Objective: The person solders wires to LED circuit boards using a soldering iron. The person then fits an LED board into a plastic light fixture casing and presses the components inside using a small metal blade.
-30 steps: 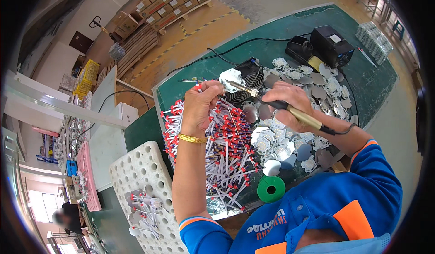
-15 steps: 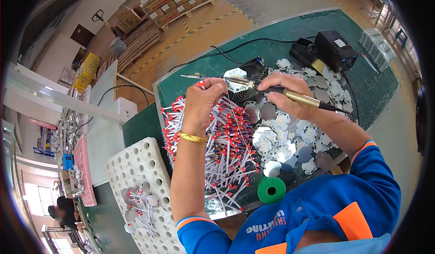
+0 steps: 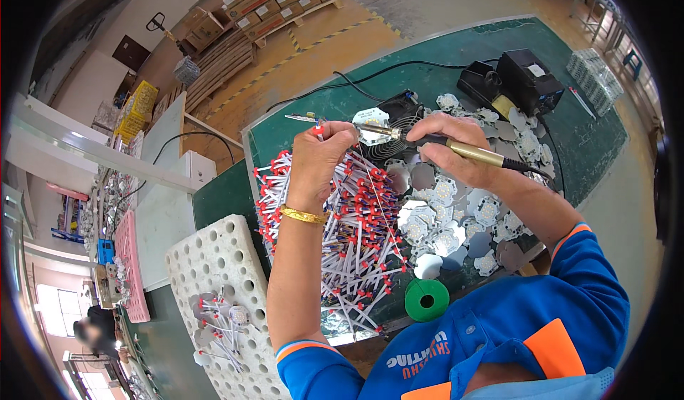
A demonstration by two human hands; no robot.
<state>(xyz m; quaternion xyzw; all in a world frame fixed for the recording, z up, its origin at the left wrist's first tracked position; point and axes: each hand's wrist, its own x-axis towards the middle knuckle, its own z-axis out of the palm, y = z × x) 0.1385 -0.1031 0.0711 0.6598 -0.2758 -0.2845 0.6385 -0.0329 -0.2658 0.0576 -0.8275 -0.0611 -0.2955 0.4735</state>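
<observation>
My right hand (image 3: pixel 456 147) is closed around a soldering iron (image 3: pixel 476 153) with a gold-coloured handle. Its metal tip lies over a white octagonal LED board (image 3: pixel 370 118), beside a black fan with a wire guard (image 3: pixel 403 123). To the left of the board, my left hand (image 3: pixel 320 159) pinches a wire lead with a red end piece (image 3: pixel 318 132). A thin solder wire (image 3: pixel 382 211) runs from the left fingers toward a green spool (image 3: pixel 415 306) near my body. The fingertips partly hide where lead, solder and board meet.
Below my hands lie a heap of red-and-white wire leads (image 3: pixel 356 236) and a pile of LED boards (image 3: pixel 431 222). A black soldering station (image 3: pixel 527 79) stands at the far right. On the left, a white foam tray with holes (image 3: pixel 214 257) holds wired boards.
Both hands keep nearly the same place and grip, with the iron's tip still over the board. Only a slight shift of the whole view shows.
</observation>
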